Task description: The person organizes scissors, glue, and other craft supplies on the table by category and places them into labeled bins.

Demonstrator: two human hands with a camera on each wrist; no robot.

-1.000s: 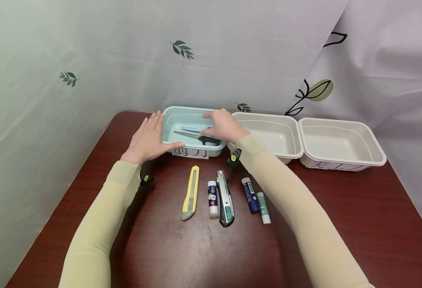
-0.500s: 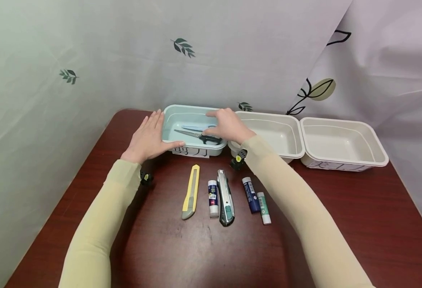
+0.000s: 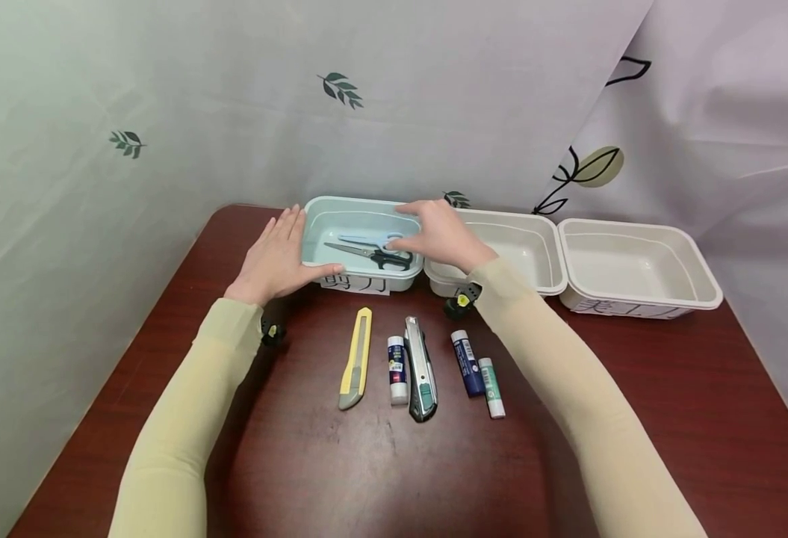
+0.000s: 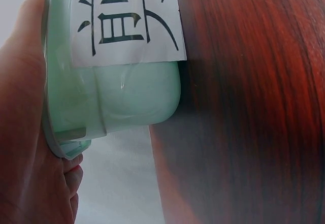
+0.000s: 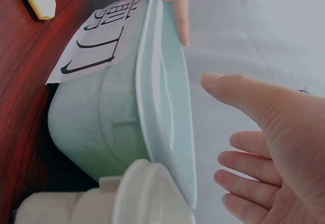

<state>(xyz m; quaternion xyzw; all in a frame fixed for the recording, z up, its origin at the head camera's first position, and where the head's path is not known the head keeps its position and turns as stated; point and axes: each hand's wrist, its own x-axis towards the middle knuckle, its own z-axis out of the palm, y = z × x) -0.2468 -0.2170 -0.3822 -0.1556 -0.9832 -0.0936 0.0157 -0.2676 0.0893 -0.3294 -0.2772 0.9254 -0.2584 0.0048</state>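
Observation:
A pale blue-green plastic bin (image 3: 360,211) with a paper label on its front stands at the back of the table. Inside it lie black-handled scissors (image 3: 394,259) and light blue scissors (image 3: 360,240). My left hand (image 3: 274,258) rests along the bin's left end, fingers straight and thumb on the front rim; the left wrist view shows the hand (image 4: 25,112) against the rim. Above the bin's right end hovers my right hand (image 3: 444,233), thumb and fingers spread. In the right wrist view, that hand (image 5: 274,132) is apart from the rim with nothing between its fingers.
Two cream bins (image 3: 555,273) (image 3: 642,306) continue the row to the right. In front lie a yellow utility knife (image 3: 356,359), a silver utility knife (image 3: 421,370) and glue sticks (image 3: 397,370) (image 3: 468,363) (image 3: 492,388). A patterned sheet (image 3: 232,97) hangs behind.
My right hand has drifted right and a little up, uncovering more of the scissors' handles. The left hand has stayed on the bin's left end.

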